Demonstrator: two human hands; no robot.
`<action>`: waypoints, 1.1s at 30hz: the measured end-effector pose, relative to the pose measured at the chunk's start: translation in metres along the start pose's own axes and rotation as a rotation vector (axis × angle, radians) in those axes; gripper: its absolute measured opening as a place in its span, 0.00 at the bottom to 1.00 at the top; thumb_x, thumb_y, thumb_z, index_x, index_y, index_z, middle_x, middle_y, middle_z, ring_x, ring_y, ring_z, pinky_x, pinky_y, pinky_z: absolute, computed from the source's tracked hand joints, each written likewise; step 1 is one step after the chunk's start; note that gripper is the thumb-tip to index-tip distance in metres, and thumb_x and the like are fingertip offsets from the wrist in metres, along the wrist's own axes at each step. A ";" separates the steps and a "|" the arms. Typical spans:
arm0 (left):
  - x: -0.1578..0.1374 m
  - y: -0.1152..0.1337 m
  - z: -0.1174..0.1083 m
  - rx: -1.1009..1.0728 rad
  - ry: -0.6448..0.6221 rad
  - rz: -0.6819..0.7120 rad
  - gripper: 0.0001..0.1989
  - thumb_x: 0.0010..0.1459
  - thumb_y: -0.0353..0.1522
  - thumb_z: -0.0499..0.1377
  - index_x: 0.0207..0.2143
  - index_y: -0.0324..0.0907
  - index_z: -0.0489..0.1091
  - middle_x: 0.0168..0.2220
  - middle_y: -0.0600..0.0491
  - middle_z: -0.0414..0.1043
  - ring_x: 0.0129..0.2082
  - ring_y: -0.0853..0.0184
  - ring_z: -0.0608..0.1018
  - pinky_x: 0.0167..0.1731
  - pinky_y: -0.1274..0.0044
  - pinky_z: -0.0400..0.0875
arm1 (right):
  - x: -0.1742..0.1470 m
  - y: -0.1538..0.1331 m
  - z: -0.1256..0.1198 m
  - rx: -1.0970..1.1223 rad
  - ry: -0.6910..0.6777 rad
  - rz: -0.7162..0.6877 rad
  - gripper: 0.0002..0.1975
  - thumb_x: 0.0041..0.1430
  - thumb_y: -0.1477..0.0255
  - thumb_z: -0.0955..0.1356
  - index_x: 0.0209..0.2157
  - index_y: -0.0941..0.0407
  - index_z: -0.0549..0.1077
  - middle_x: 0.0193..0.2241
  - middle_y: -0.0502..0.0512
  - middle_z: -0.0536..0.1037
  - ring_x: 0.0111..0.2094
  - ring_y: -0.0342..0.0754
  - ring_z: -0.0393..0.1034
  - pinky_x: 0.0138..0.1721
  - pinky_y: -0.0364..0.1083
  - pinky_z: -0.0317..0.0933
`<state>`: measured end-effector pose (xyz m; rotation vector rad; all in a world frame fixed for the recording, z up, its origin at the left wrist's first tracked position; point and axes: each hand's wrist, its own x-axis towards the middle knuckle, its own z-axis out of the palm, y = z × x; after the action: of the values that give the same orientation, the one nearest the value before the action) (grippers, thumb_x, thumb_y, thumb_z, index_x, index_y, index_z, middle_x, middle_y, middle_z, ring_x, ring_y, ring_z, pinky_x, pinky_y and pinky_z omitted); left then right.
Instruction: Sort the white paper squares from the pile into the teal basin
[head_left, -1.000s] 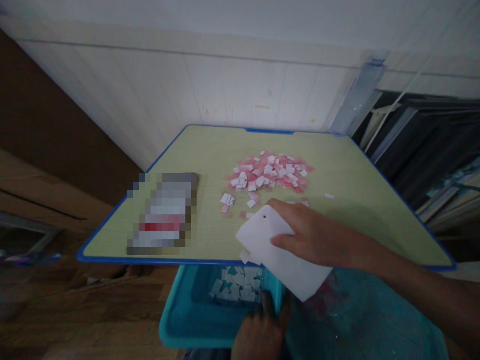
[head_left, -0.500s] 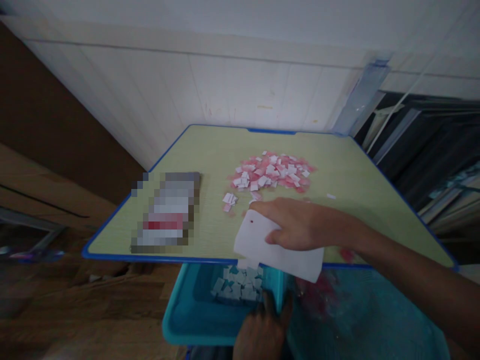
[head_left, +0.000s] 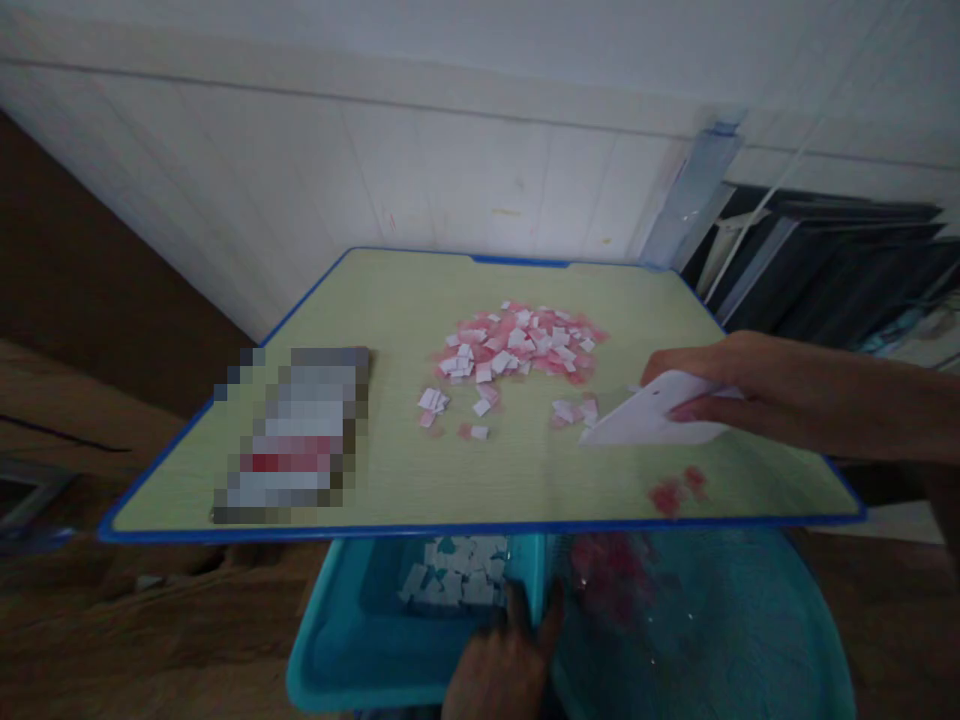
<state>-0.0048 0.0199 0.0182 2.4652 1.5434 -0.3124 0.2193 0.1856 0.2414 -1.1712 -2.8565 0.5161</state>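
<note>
Head view: right hand outstretched over table, gripping white scraper.

The table, pale green and blue-rimmed, bore a pile of white and pink bits around its middle. Smaller clusters lay in front, red scraps near right, and a slab (pixelated over) at left.
</note>
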 end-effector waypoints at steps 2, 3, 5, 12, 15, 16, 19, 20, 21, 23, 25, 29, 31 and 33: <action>0.000 -0.001 0.000 0.026 -0.026 0.024 0.32 0.57 0.22 0.48 0.62 0.52 0.55 0.50 0.34 0.71 0.29 0.62 0.80 0.28 0.74 0.75 | -0.009 0.026 -0.007 0.080 -0.035 0.058 0.13 0.64 0.72 0.58 0.36 0.56 0.74 0.29 0.49 0.77 0.30 0.43 0.71 0.34 0.44 0.61; 0.001 -0.001 0.000 0.044 -0.032 0.020 0.33 0.56 0.20 0.48 0.62 0.52 0.55 0.50 0.34 0.71 0.28 0.63 0.79 0.27 0.74 0.75 | -0.013 0.037 -0.009 0.111 -0.048 0.112 0.14 0.64 0.71 0.58 0.35 0.58 0.74 0.30 0.50 0.77 0.30 0.42 0.71 0.33 0.44 0.60; 0.001 0.000 0.001 0.072 -0.030 0.028 0.34 0.55 0.19 0.48 0.61 0.51 0.57 0.49 0.35 0.72 0.28 0.64 0.79 0.28 0.75 0.75 | -0.019 0.056 -0.008 0.151 -0.055 0.185 0.18 0.62 0.70 0.57 0.37 0.61 0.75 0.31 0.50 0.78 0.32 0.43 0.71 0.34 0.45 0.60; 0.002 0.004 0.002 0.166 -0.011 -0.041 0.39 0.50 0.14 0.46 0.60 0.56 0.59 0.49 0.39 0.73 0.27 0.66 0.79 0.29 0.75 0.75 | -0.005 0.081 0.004 0.238 -0.115 0.196 0.08 0.54 0.70 0.65 0.31 0.58 0.75 0.25 0.51 0.78 0.27 0.46 0.73 0.27 0.43 0.64; 0.002 0.003 -0.001 0.167 -0.028 -0.037 0.39 0.50 0.14 0.46 0.60 0.56 0.58 0.50 0.38 0.72 0.27 0.65 0.79 0.29 0.75 0.75 | 0.014 0.075 0.007 0.235 -0.161 0.127 0.04 0.52 0.75 0.66 0.30 0.57 0.73 0.28 0.51 0.78 0.30 0.47 0.73 0.30 0.45 0.66; 0.002 0.002 -0.002 0.161 -0.040 -0.038 0.39 0.50 0.14 0.47 0.60 0.55 0.58 0.50 0.38 0.72 0.28 0.65 0.79 0.29 0.75 0.75 | 0.019 0.071 0.009 0.237 -0.189 0.096 0.05 0.51 0.77 0.66 0.31 0.57 0.73 0.30 0.51 0.78 0.31 0.47 0.73 0.32 0.45 0.66; 0.002 0.001 -0.003 0.131 -0.068 -0.045 0.39 0.51 0.15 0.48 0.61 0.55 0.57 0.51 0.37 0.71 0.30 0.64 0.80 0.30 0.74 0.75 | 0.029 0.058 0.016 0.284 -0.283 0.007 0.07 0.50 0.80 0.65 0.32 0.58 0.71 0.31 0.51 0.78 0.34 0.47 0.73 0.35 0.45 0.65; 0.002 0.001 -0.003 0.120 -0.075 -0.045 0.39 0.51 0.15 0.48 0.61 0.55 0.56 0.51 0.38 0.71 0.30 0.64 0.80 0.31 0.74 0.75 | 0.030 0.055 0.019 0.303 -0.298 -0.007 0.08 0.50 0.81 0.64 0.32 0.58 0.71 0.31 0.51 0.78 0.35 0.47 0.73 0.36 0.45 0.65; 0.002 0.001 -0.004 0.113 -0.080 -0.047 0.40 0.50 0.15 0.48 0.62 0.55 0.55 0.50 0.38 0.71 0.30 0.64 0.80 0.32 0.74 0.75 | 0.031 0.052 0.021 0.319 -0.312 -0.012 0.08 0.49 0.81 0.64 0.32 0.58 0.71 0.31 0.50 0.78 0.35 0.47 0.72 0.36 0.45 0.65; 0.002 0.002 -0.005 0.111 -0.091 -0.052 0.40 0.50 0.15 0.48 0.62 0.55 0.53 0.51 0.38 0.71 0.31 0.64 0.80 0.33 0.73 0.75 | 0.030 0.050 0.025 0.349 -0.347 -0.013 0.07 0.48 0.81 0.66 0.32 0.58 0.71 0.30 0.50 0.77 0.34 0.47 0.72 0.35 0.45 0.65; 0.002 0.003 -0.007 0.125 -0.095 -0.054 0.41 0.50 0.15 0.48 0.62 0.55 0.53 0.51 0.37 0.71 0.32 0.63 0.80 0.32 0.72 0.76 | 0.029 0.051 0.028 0.387 -0.396 -0.026 0.07 0.48 0.79 0.67 0.33 0.59 0.71 0.30 0.51 0.76 0.34 0.47 0.72 0.34 0.44 0.65; 0.001 0.004 -0.010 0.137 -0.093 -0.054 0.39 0.50 0.15 0.48 0.62 0.54 0.55 0.51 0.37 0.72 0.31 0.64 0.80 0.31 0.73 0.76 | 0.024 0.052 0.031 0.442 -0.439 -0.071 0.07 0.50 0.76 0.67 0.34 0.60 0.71 0.32 0.52 0.76 0.36 0.49 0.71 0.35 0.45 0.64; 0.001 0.003 -0.010 0.130 -0.091 -0.054 0.39 0.51 0.16 0.48 0.62 0.55 0.55 0.51 0.37 0.71 0.30 0.64 0.80 0.31 0.73 0.76 | 0.021 0.050 0.031 0.439 -0.424 -0.072 0.05 0.52 0.75 0.66 0.33 0.60 0.70 0.32 0.53 0.76 0.36 0.49 0.71 0.35 0.46 0.64; 0.001 0.002 -0.011 0.115 -0.093 -0.048 0.38 0.52 0.17 0.49 0.62 0.55 0.53 0.52 0.35 0.71 0.31 0.63 0.80 0.31 0.72 0.76 | 0.015 0.046 0.030 0.410 -0.391 -0.075 0.04 0.53 0.75 0.65 0.33 0.59 0.70 0.32 0.54 0.76 0.36 0.50 0.71 0.36 0.46 0.63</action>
<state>-0.0024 0.0230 0.0284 2.4629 1.5895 -0.5307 0.2358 0.2174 0.1978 -0.9748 -2.8564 1.3818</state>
